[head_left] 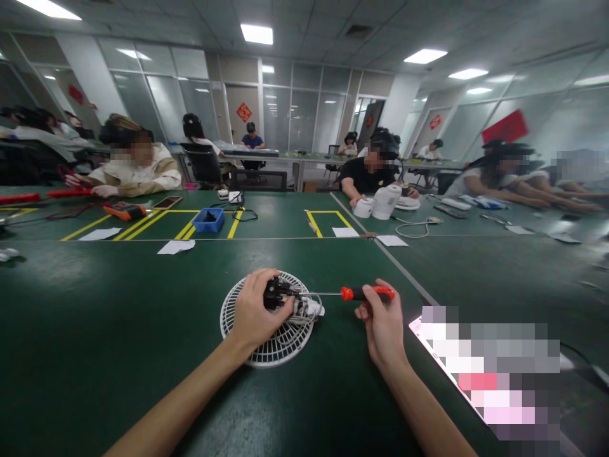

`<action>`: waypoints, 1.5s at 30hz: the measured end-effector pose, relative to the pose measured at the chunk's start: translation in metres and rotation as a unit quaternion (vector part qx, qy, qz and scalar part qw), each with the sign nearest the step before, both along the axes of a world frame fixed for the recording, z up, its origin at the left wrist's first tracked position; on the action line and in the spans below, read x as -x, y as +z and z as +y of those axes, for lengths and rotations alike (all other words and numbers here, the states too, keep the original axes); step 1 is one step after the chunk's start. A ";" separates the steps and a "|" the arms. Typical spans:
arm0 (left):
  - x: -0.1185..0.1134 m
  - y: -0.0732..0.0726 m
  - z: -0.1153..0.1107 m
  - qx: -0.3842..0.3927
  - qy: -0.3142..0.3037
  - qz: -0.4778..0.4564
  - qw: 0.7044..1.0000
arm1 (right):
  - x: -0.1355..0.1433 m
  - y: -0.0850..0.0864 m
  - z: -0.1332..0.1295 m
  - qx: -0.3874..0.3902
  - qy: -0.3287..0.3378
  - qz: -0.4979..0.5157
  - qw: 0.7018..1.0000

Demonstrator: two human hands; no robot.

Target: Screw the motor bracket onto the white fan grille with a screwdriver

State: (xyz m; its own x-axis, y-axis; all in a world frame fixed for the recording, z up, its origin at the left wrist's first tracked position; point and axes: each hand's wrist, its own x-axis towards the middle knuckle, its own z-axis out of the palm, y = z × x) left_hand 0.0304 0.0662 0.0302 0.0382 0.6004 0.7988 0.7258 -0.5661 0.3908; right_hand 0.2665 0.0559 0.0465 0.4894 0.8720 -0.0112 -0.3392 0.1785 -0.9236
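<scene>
A round white fan grille (280, 350) lies on the green table in front of me. On top of it sits a black and metal motor assembly (273, 293), with white cable coiled around its right side. My left hand (257, 308) is closed around this assembly, thumb at the front and fingers over the top. In my right hand (384, 320) is a screwdriver (354, 293) with a red and black handle, held roughly level. Its shaft points left and its tip reaches the assembly; the exact contact is too small to make out.
A tablet-like bright panel (447, 365), partly blurred out, lies at the right. Beyond the table seam are a blue bin (208, 220), paper slips (176, 247), an orange multimeter (124, 211) and a phone (167, 202). Across the table a person (366, 174) handles white fan parts (385, 202).
</scene>
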 end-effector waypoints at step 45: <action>0.002 -0.001 0.000 0.001 0.001 0.008 1.000 | -0.004 -0.008 0.003 -0.010 -0.026 -0.022 0.999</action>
State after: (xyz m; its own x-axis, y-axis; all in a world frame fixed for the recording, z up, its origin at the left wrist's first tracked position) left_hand 0.0279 0.0659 0.0296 0.0497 0.6024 0.7966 0.7331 -0.5637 0.3805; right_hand 0.2702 0.0586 0.0385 0.5343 0.8448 0.0284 -0.2882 0.2136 -0.9335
